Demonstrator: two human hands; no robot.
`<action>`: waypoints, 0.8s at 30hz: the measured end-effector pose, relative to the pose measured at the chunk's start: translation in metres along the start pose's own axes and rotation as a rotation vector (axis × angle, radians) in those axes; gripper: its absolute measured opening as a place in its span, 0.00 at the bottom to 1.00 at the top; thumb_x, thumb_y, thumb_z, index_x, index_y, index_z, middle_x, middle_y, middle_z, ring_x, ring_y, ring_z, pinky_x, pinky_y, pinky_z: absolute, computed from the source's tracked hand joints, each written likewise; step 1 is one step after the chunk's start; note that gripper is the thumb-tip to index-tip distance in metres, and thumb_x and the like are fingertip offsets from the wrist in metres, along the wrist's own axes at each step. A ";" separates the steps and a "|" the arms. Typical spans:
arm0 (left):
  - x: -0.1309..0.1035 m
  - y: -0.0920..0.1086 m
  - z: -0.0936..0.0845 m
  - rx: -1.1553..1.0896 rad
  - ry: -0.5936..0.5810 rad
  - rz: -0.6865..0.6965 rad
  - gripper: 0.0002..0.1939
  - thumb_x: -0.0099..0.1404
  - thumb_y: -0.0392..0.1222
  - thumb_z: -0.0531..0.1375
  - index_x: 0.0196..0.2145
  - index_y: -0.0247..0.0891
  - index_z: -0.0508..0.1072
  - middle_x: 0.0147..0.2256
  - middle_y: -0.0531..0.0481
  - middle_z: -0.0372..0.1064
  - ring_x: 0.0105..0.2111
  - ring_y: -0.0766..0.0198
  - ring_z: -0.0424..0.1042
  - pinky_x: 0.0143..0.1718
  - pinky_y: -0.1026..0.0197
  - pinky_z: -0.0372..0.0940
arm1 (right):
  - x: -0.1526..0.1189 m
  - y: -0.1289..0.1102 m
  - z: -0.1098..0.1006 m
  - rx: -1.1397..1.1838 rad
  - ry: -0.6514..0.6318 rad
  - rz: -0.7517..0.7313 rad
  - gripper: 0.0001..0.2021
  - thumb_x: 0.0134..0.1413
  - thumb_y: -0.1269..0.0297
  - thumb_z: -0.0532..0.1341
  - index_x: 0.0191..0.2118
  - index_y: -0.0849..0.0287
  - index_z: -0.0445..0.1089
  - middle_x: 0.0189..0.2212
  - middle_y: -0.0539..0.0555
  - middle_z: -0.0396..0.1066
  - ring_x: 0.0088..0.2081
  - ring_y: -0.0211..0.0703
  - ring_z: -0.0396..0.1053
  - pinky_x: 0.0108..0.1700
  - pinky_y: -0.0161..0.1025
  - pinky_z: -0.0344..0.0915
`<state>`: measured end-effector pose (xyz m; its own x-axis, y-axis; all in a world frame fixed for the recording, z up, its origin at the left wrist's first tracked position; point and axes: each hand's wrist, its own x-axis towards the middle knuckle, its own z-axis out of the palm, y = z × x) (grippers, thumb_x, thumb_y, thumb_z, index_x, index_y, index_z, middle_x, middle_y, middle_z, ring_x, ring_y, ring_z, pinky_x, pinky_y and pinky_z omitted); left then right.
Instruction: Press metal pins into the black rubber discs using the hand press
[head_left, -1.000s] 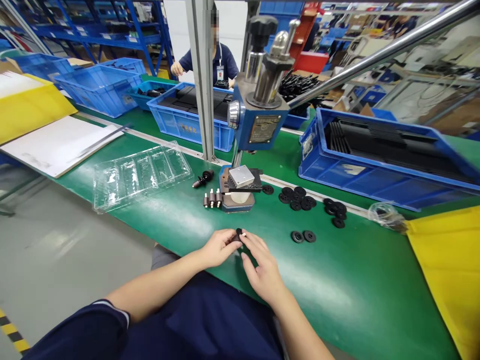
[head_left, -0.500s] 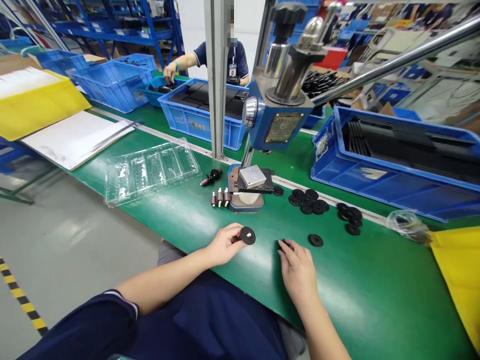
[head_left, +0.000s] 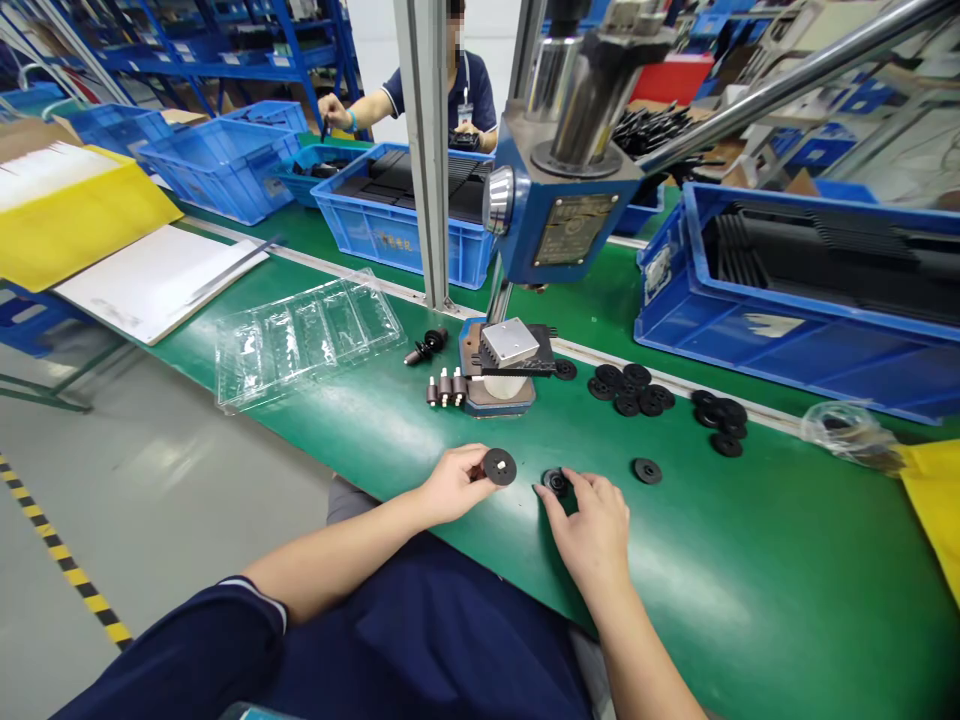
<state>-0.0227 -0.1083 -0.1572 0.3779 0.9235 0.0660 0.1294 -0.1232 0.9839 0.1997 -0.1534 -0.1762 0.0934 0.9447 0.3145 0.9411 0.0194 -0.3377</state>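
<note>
My left hand (head_left: 459, 484) grips a black disc (head_left: 499, 467) with a small white tip at its centre, its flat face turned toward me. To the right, my right hand (head_left: 589, 515) has thumb and fingers around another black disc (head_left: 555, 482) just above or on the green table. One loose disc (head_left: 647, 471) lies to the right of that hand. Behind my hands stands a blue press (head_left: 499, 395), with a silver block (head_left: 513, 341) on a black finned part at its base. Several small dark cylinders with white pins (head_left: 445, 387) stand beside the base.
Piles of black discs (head_left: 628, 389) lie right of the press. A clear plastic tray (head_left: 307, 340) is at the left. Blue bins (head_left: 795, 345) line the back. A person (head_left: 472, 90) works across the table, behind a metal post (head_left: 425, 160).
My right hand's fingers have opened somewhat around its disc, which now shows more of its face. The camera view has shifted slightly. Across the table, the person's arm has risen from the small bin.
</note>
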 end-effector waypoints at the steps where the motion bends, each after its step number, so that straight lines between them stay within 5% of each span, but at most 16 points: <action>1: 0.000 0.001 0.000 0.007 -0.001 0.011 0.12 0.62 0.46 0.63 0.37 0.33 0.77 0.36 0.43 0.71 0.36 0.60 0.71 0.39 0.61 0.66 | 0.001 -0.001 -0.001 0.013 -0.005 -0.002 0.28 0.58 0.40 0.55 0.46 0.62 0.73 0.40 0.61 0.69 0.42 0.53 0.64 0.43 0.50 0.62; 13: 0.000 0.006 -0.001 0.081 -0.065 0.163 0.12 0.63 0.37 0.62 0.45 0.35 0.77 0.44 0.42 0.77 0.45 0.58 0.76 0.50 0.56 0.68 | 0.004 -0.073 -0.039 0.467 0.037 -0.234 0.18 0.58 0.59 0.63 0.52 0.58 0.67 0.42 0.57 0.67 0.44 0.46 0.65 0.47 0.45 0.66; 24: 0.000 0.001 -0.001 0.081 -0.059 0.197 0.11 0.62 0.36 0.63 0.43 0.36 0.78 0.43 0.43 0.77 0.44 0.58 0.76 0.49 0.56 0.69 | 0.000 -0.078 -0.033 0.357 0.063 -0.277 0.19 0.58 0.60 0.64 0.53 0.63 0.66 0.43 0.59 0.67 0.44 0.48 0.64 0.46 0.48 0.64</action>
<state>-0.0236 -0.1083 -0.1558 0.4561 0.8560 0.2434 0.1201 -0.3302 0.9362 0.1367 -0.1660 -0.1206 -0.1162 0.8665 0.4855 0.7633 0.3907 -0.5145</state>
